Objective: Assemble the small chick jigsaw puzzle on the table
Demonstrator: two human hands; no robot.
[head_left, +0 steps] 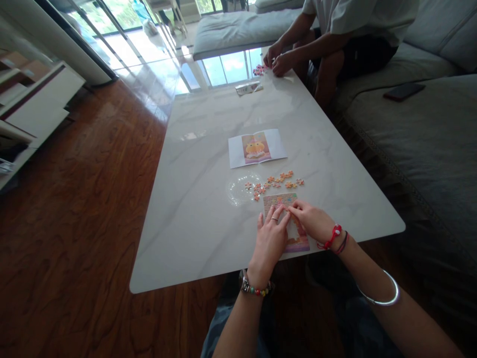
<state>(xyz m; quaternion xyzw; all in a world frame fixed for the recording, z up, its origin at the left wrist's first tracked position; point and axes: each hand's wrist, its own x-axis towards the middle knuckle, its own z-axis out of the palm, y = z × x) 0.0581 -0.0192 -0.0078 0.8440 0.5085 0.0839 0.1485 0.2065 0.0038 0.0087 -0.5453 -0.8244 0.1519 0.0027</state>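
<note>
A partly filled jigsaw puzzle (303, 244) lies at the near edge of the white table, with a pale unfilled area in its middle. My left hand (270, 241) rests over its left side, fingers stretched out and touching it. From the right, my right hand (315, 219) reaches over the puzzle, thumb and forefinger pinched on a small puzzle piece mostly hidden by the fingertips. Loose orange and pink puzzle pieces (276, 180) are scattered just beyond the puzzle. Behind them lies an unfolded picture sheet (257, 146) showing an orange cartoon figure.
The marble-patterned table (194, 214) has rounded corners. At its far end another person's hands (281, 60) handle pink pieces (258, 70), near a folded packet (249, 88). A grey sofa (421, 129) with a phone (404, 91) on it runs along the right.
</note>
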